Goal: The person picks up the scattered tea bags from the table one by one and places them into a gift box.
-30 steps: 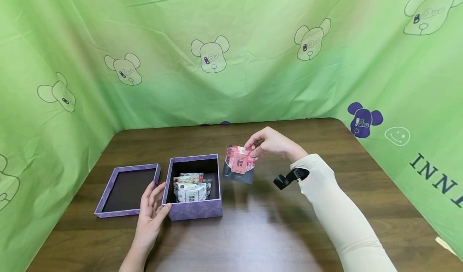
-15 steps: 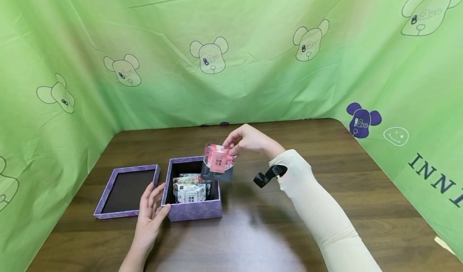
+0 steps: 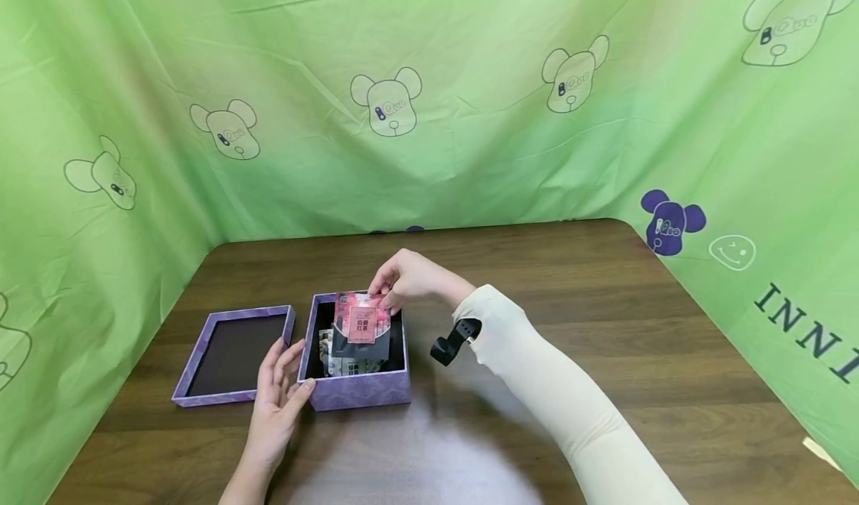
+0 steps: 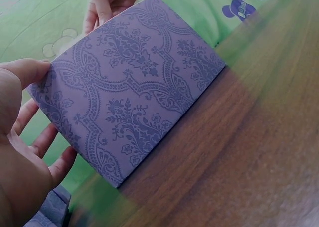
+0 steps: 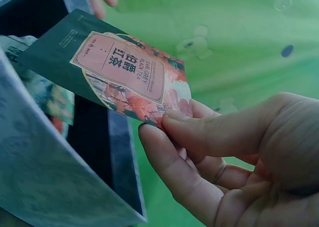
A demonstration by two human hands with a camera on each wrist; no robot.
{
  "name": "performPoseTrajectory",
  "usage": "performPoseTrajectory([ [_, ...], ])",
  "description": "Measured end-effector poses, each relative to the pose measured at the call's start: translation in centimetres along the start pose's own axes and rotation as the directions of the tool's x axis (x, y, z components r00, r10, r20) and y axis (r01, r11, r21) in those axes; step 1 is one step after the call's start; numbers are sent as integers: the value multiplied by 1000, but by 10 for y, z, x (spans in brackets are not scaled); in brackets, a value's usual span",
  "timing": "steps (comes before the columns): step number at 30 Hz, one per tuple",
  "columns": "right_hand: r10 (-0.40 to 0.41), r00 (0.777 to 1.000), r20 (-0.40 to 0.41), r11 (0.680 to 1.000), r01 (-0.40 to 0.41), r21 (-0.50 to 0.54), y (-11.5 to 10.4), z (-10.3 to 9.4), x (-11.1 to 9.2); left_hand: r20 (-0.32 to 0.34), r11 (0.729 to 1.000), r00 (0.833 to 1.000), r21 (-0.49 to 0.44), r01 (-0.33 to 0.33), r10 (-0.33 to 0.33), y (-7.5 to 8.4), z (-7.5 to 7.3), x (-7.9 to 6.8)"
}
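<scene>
A purple patterned box stands without its lid on the wooden table. My left hand holds its near left corner, thumb at the rim and fingers spread along the left side; the left wrist view shows the box's front wall. Between thumb and forefinger, my right hand pinches the top edge of a pink and dark Earl Grey black tea sachet. That sachet hangs over the box opening, its lower edge overlapping the other tea sachets inside and mostly hiding them.
Left of the box lies its shallow lid, dark inside face up, close behind my left hand. A green printed curtain hangs along the back and sides of the table. A black wrist camera sits on the right sleeve.
My right hand has carried the tea sachet leftward from beside the box, then down over its opening. The left hand stays at the box corner.
</scene>
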State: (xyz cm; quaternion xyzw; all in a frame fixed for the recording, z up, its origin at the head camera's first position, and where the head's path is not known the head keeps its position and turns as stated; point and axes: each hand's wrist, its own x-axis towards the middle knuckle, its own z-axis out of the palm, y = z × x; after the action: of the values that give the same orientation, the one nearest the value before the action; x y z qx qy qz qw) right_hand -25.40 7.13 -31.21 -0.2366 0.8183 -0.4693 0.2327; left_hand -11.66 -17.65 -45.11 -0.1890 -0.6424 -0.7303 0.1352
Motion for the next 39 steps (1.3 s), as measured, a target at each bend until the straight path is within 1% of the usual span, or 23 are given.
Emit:
performPoseTrajectory([
  [3,31,999,14,999,-31,19,0,10,3,-3,1000,1000,-1,4,-4,0,0,0],
  [12,56,995,81,998,-54,-16,7,34,5,-12,1000,1000,2,2,-2,0,-2,0],
  [16,46,993,107,998,-41,-52,6,40,5,-16,1000,1000,5,4,-4,1,-3,-1],
  [21,21,993,119,991,-5,-132,3,43,7,-24,1000,1000,8,5,-5,1,-4,-3],
  [23,5,992,129,986,17,-168,2,43,7,-26,1000,1000,6,4,-4,1,-5,-3],
  [26,-30,987,158,979,61,-195,1,42,8,-30,1000,1000,8,5,-5,2,-6,-4],
  [28,-51,984,173,978,85,-193,1,40,8,-34,1000,999,10,6,-6,2,-6,-5],
  [31,-94,980,173,977,125,-174,3,37,6,-40,1000,999,12,11,-11,2,-5,-6],
  [33,-129,979,157,979,150,-136,5,33,3,-43,1000,999,15,14,-14,2,-4,-6],
  [35,-182,974,135,975,197,-106,8,29,-2,-41,1000,999,15,14,-14,2,-3,-5],
  [37,-232,968,94,969,239,-68,14,25,-10,-34,1000,999,10,9,-8,2,-2,-3],
  [39,-269,962,35,962,271,-37,22,20,-20,-26,1000,1000,2,-1,1,2,-1,-1],
])
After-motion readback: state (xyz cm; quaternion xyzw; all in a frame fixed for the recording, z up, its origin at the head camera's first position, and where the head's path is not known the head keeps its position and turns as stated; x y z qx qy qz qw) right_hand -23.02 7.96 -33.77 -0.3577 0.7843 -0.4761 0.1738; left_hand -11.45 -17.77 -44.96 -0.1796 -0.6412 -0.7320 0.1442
